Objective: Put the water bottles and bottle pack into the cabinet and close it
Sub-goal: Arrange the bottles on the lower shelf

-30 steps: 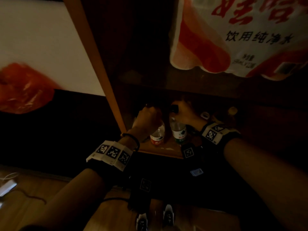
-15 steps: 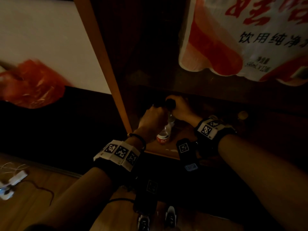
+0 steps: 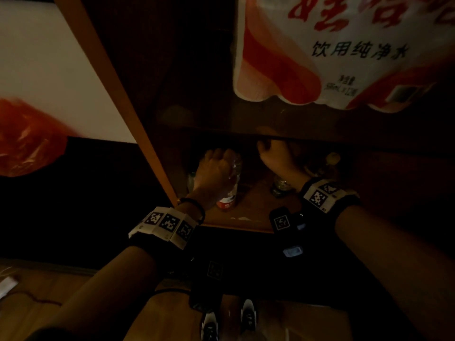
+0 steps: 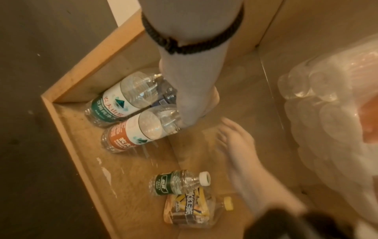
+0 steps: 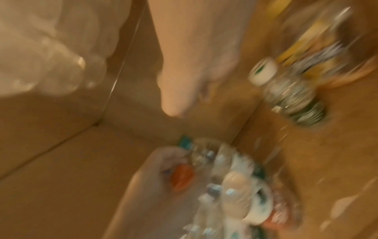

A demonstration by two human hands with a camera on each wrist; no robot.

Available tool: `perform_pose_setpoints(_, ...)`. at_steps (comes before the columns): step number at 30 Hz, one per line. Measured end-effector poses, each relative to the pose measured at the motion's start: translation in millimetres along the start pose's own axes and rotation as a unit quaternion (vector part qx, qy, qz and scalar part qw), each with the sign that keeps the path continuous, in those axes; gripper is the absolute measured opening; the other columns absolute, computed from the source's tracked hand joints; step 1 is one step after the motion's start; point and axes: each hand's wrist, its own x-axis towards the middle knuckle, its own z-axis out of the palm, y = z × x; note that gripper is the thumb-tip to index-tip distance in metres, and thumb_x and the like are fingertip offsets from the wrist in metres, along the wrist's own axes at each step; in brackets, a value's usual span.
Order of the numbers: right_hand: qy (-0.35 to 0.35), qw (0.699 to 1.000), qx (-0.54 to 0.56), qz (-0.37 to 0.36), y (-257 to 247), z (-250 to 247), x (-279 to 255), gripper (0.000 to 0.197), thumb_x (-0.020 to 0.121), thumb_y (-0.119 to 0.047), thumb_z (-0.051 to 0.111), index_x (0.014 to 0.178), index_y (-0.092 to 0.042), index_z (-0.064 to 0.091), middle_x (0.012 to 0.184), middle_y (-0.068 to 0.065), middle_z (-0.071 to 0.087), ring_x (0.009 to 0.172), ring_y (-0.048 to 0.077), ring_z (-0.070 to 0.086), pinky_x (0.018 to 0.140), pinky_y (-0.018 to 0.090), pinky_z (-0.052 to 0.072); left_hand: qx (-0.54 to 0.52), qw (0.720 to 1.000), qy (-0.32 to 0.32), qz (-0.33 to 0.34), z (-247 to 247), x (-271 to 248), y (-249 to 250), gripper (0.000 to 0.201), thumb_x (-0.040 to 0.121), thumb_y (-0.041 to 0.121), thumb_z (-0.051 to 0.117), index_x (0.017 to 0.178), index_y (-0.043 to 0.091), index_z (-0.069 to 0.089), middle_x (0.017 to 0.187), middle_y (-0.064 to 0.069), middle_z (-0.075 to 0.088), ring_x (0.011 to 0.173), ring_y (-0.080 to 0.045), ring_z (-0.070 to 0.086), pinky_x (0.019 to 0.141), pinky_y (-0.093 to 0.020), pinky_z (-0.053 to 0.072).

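Both hands are inside the cabinet, lower compartment, near its left wall. Left hand is curled round the necks of two bottles: the red-label bottle and the green-label bottle, side by side and touching in the front-left corner of the cabinet floor. Right hand holds nothing; its fingers are blurred, can't tell how curled. A small bottle with a white cap stands further right on the floor, touching a yellow-label bottle beside it. The bottle pack sits on the shelf above, right side. A red bag hangs outside, left of the cabinet.
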Motion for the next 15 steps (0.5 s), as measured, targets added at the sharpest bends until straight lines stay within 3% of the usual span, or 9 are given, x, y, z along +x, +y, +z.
perform_pose_setpoints(2,0.063,0.998,0.001,0.011,10.7,-16.8,-5.3,0.038,0.089,-0.002,0.051,0.126,-0.006,0.056,0.129,0.014,0.057,0.12,0.021,0.052,0.102,0.033,0.043,-0.003,1.0,0.02,-0.002,2.3,1.7,3.1,0.044,0.083,0.025,0.064,0.123,0.015,0.049,0.122,-0.01,0.051,0.113,-0.033,0.045,0.088,-0.043,0.044)
perform_pose_setpoints(4,0.068,0.994,-0.018,0.084,20.6,-31.2,-10.5,0.041,0.092,-0.005,0.051,0.132,-0.006,0.05,0.132,0.015,0.054,0.121,0.022,0.05,0.095,0.024,0.038,0.003,0.999,0.042,0.004,3.8,2.9,8.2,0.045,0.082,0.025,0.065,0.123,0.015,0.049,0.121,-0.011,0.051,0.111,-0.033,0.045,0.086,-0.042,0.043)
perform_pose_setpoints(6,0.008,0.986,0.002,0.164,31.7,-42.3,-18.2,0.045,0.094,-0.005,0.049,0.139,-0.004,0.041,0.136,0.018,0.05,0.127,0.03,0.047,0.094,0.026,0.038,0.004,0.999,0.045,0.007,5.2,3.6,12.4,0.047,0.081,0.026,0.066,0.124,0.015,0.049,0.121,-0.011,0.05,0.111,-0.034,0.044,0.086,-0.044,0.043)
perform_pose_setpoints(9,-0.045,0.969,0.039,0.239,57.0,-42.4,-32.9,0.052,0.093,-0.003,0.052,0.141,-0.005,0.033,0.13,0.015,0.049,0.124,0.026,0.047,0.096,0.023,0.039,0.002,1.0,0.025,0.016,6.6,3.7,13.3,0.056,0.081,0.028,0.067,0.131,0.015,0.046,0.129,-0.01,0.045,0.118,-0.034,0.04,0.092,-0.047,0.042)
perform_pose_setpoints(12,-0.007,0.961,0.063,0.268,81.2,-27.3,-39.0,0.049,0.088,-0.008,0.061,0.133,-0.001,0.04,0.133,0.019,0.05,0.125,0.033,0.049,0.099,0.037,0.045,-0.012,0.999,0.004,0.04,7.2,2.6,7.3,0.064,0.083,0.028,0.065,0.14,0.012,0.04,0.141,-0.011,0.04,0.13,-0.034,0.035,0.099,-0.048,0.04)
perform_pose_setpoints(15,0.036,0.965,0.059,0.253,88.3,-12.6,-41.8,0.046,0.091,-0.009,0.056,0.133,0.0,0.038,0.133,0.022,0.048,0.123,0.035,0.049,0.09,0.034,0.043,-0.011,0.998,-0.009,0.063,7.7,1.3,-2.0,0.067,0.084,0.029,0.062,0.143,0.013,0.036,0.152,-0.01,0.032,0.143,-0.035,0.024,0.11,-0.051,0.033)
